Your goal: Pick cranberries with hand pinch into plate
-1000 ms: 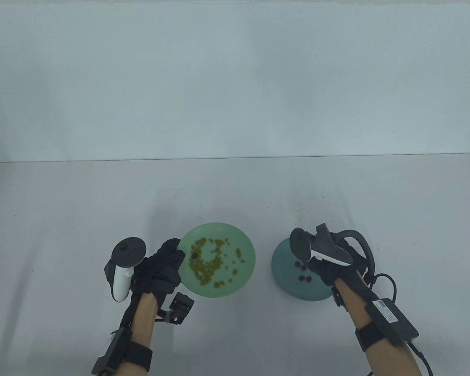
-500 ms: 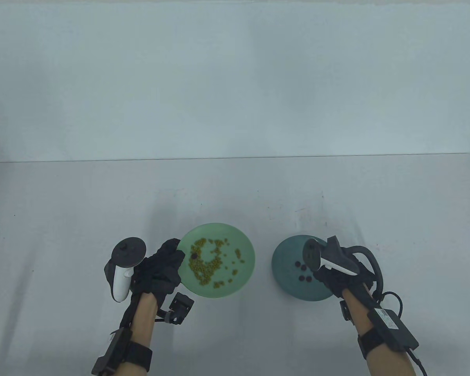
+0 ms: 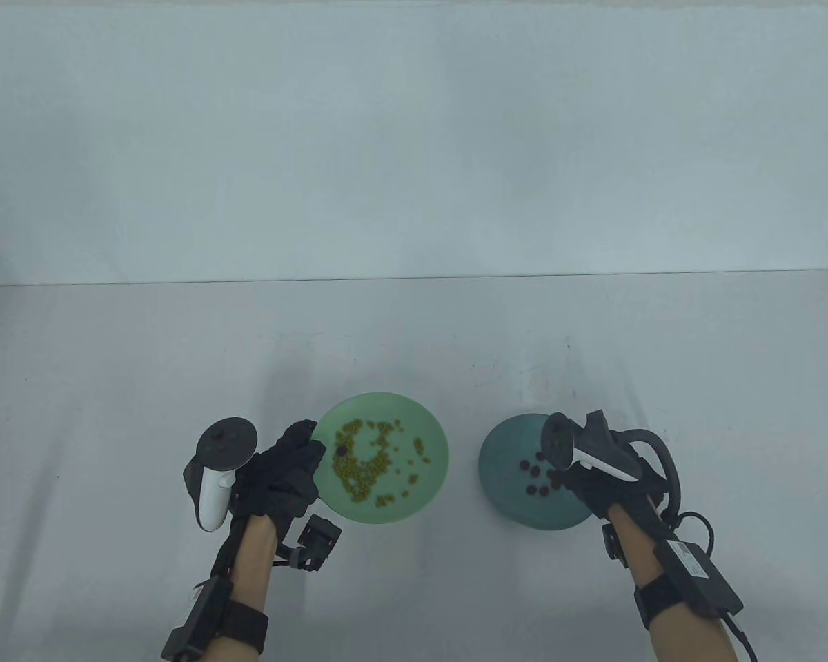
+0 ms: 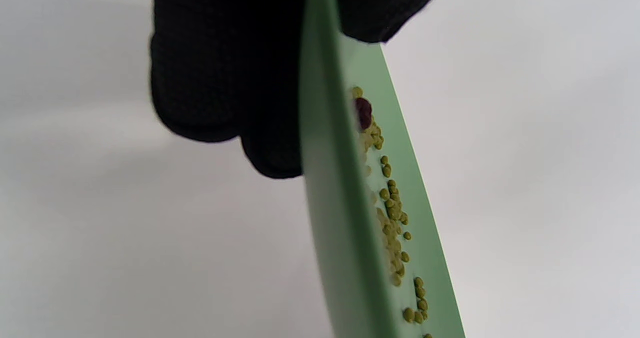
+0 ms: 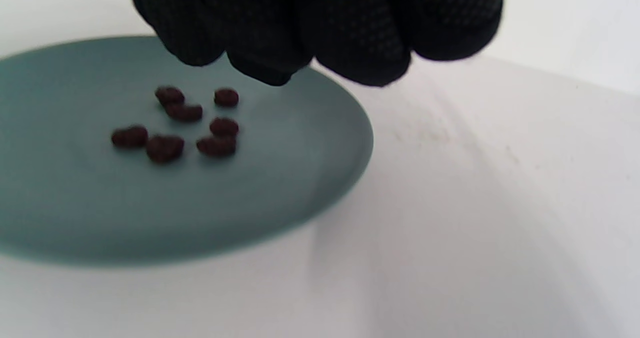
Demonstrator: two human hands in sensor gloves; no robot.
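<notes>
Your left hand (image 3: 283, 476) grips the near-left rim of the green plate (image 3: 428, 420), fingers wrapped over the edge, and that plate carries a scatter of yellow-green beans (image 3: 366, 469) with one dark cranberry (image 3: 342, 450) left among them, close to your fingers. Your right hand (image 3: 593, 483) hangs over the near-right side of the blue plate (image 3: 504, 441), where seven cranberries (image 5: 170, 127) lie in a loose cluster; in the right wrist view its fingertips (image 5: 260, 67) are curled together above the plate, and I cannot tell whether they pinch a berry or nothing. If a berry is in there, releasing this near the rim could let it roll off onto the worktop (image 3: 110, 386). The last cranberry is probably the harder risk: it sits touching beans, so a wide pinch would likely carry beans across with it, and it lies right beside your left fingers, so your hands may crowd each other. Tilt the green plate too far while steadying it and the beans will slide, burying or shifting the berry.
</notes>
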